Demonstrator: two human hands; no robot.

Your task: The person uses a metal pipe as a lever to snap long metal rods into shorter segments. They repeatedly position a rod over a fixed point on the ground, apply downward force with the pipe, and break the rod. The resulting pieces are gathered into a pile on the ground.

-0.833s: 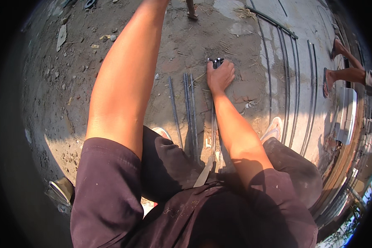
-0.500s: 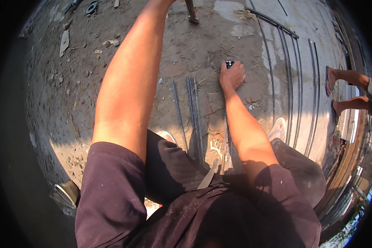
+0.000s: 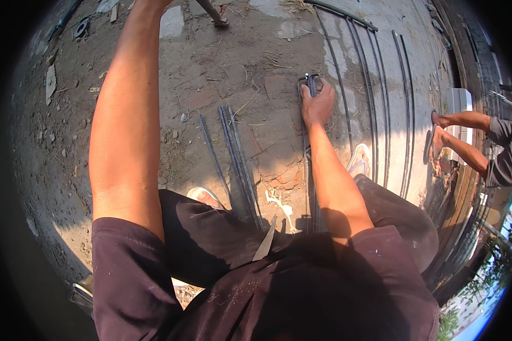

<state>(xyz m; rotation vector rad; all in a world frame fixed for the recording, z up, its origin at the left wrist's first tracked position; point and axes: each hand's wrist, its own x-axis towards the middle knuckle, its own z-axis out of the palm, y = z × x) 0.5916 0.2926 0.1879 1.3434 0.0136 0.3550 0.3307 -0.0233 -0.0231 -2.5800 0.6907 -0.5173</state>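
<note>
My right hand is closed around the far ends of dark steel rods, which run back toward me under my forearm. A small bent hook shows at one rod end beside my fingers. My left arm stretches far forward, and only the edge of my left hand shows at the top edge; its fingers are cut off. Just right of it, a brown bar-like tool slants down to the ground with a wider foot. Between my feet and left of the right hand lie several more rods.
Several long rods lie on paving at the right, with a dark green pipe across their far ends. Another person's legs in sandals stand at the far right, near a white box. A dark ring lies far left.
The view has swung, so the ground and my arms sit further left. My right hand still grips the rods, whose ends now show more plainly. The other person's feet have shifted.
</note>
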